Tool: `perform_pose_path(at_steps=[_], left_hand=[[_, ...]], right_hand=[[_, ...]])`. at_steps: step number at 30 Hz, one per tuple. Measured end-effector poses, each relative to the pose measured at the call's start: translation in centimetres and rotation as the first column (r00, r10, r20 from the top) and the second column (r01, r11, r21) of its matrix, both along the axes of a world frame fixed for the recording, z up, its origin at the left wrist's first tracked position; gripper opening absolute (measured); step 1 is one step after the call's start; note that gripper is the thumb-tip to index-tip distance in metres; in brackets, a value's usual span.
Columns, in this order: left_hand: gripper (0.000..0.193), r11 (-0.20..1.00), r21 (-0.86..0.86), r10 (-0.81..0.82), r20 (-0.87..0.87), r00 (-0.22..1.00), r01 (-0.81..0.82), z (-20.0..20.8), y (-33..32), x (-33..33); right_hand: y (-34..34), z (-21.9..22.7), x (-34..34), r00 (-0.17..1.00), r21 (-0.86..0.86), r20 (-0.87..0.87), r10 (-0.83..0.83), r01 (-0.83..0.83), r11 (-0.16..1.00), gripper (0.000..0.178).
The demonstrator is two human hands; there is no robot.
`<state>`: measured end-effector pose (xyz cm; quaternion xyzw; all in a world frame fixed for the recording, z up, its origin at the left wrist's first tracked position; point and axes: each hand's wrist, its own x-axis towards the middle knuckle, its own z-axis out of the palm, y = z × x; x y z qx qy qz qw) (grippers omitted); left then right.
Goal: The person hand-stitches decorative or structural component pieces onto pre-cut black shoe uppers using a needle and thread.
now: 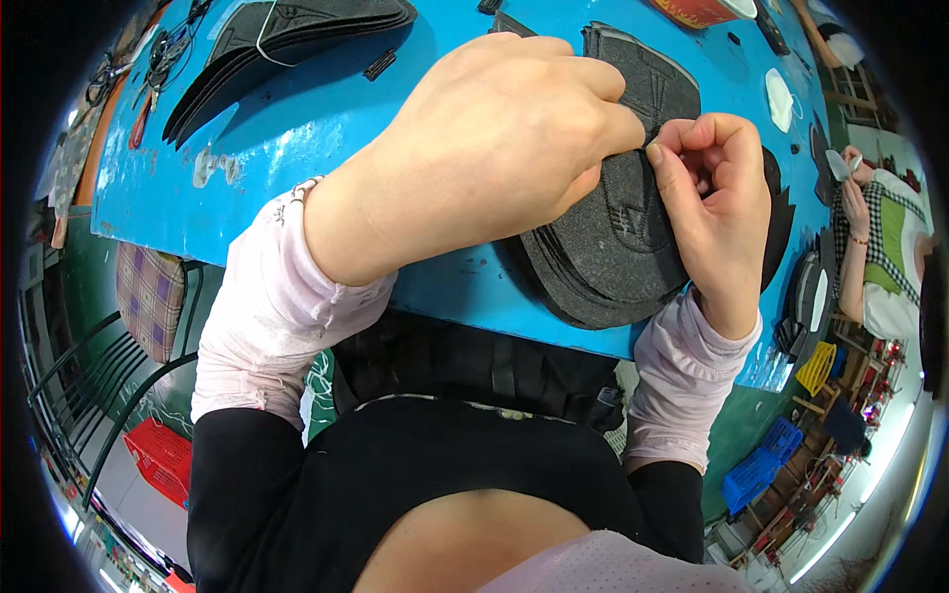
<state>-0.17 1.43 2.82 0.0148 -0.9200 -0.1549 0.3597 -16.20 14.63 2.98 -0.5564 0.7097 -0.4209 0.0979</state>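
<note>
A stack of dark grey, sole-shaped felt pieces [593, 262] lies on the blue table, slightly right of centre, with embossed lines on its top piece. My left hand [514, 124] is closed in a fist above the stack's middle, hiding part of it. Beside it, my right hand [714, 183] pinches thumb and forefinger together over the stack's right edge. The two hands almost meet. Whatever lies between their fingers is too small or hidden to make out. A second stack of dark felt pieces [287, 44], bound with a pale string, rests at the far left.
The blue table [326, 188] carries scissors [153, 94], a white mask-like item [779, 99], a red and white tub [704, 10] and dark pieces along its right side. Another person [890, 227] works at the right. A plaid-cushioned chair [150, 296] and red basket [158, 460] stand left.
</note>
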Motion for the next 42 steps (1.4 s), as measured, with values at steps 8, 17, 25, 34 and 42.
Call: perform_pose_path(at_steps=[8, 17, 25, 34, 42], left_hand=[[0.004, 1.000, 0.008, 0.005, 0.020, 1.000, -0.005, -0.3, 0.0, -0.2], [0.007, 1.000, 0.011, 0.018, -0.081, 0.997, -0.017, -0.6, 0.2, -0.8], [0.006, 0.980, -0.195, 0.034, 0.043, 0.998, -0.025, 0.0, 0.4, 0.1], [0.004, 0.967, -0.249, 0.064, 0.028, 0.998, -0.055, -0.1, 0.7, 0.1], [0.003, 0.967, -0.248, 0.070, 0.064, 0.995, -0.052, 0.1, 1.1, 0.2]], right_hand=[[0.0, 0.1, 0.0, 0.999, 0.009, -0.031, 0.025, -0.025, 1.000, 0.022], [-0.5, 0.3, 0.3, 0.992, -0.001, -0.128, 0.010, -0.010, 1.000, 0.018], [-0.9, 0.7, 0.1, 0.983, 0.086, -0.177, 0.043, -0.028, 0.996, 0.016], [-0.9, 0.7, 0.2, 0.988, 0.094, -0.151, 0.034, -0.020, 0.995, 0.016], [-0.8, -0.6, 0.4, 0.972, -0.045, -0.235, -0.001, -0.010, 0.999, 0.021]])
